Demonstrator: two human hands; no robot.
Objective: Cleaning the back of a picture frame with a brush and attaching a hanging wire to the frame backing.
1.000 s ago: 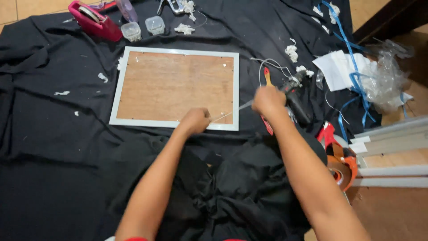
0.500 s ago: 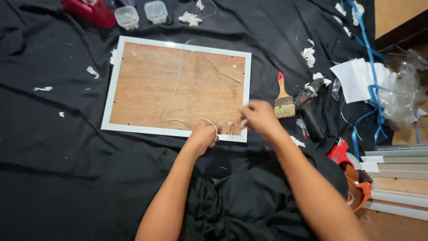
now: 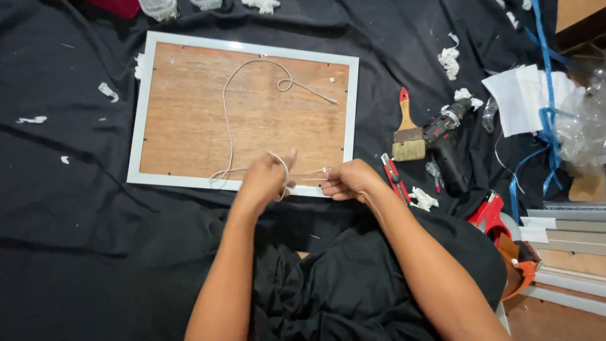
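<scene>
Since prev frame the white cord [image 3: 228,107] now trails in a long loop across the frame back [image 3: 189,113]. It lies face-down on black cloth [image 3: 76,240]. Left hand [image 3: 265,180] has cord wound round fingers, closed on it; right hand [image 3: 350,181] pinches cord end at a small fitting [image 3: 326,170] on the lower edge. Step looks like tying on hanging cord; next needs tension & a knot. Paintbrush [image 3: 407,129], drill [image 3: 445,142] to the right; wood floor at the corner.

Matt wood backing [image 3: 189,113], glossy white frame [image 3: 136,120], black cloth [image 3: 63,240].

I see both hands, left hand [image 3: 265,182] & right hand [image 3: 349,181], pinching thin white cord [image 3: 227,120] at white-framed wooden backing board [image 3: 189,113], near edge.
</scene>
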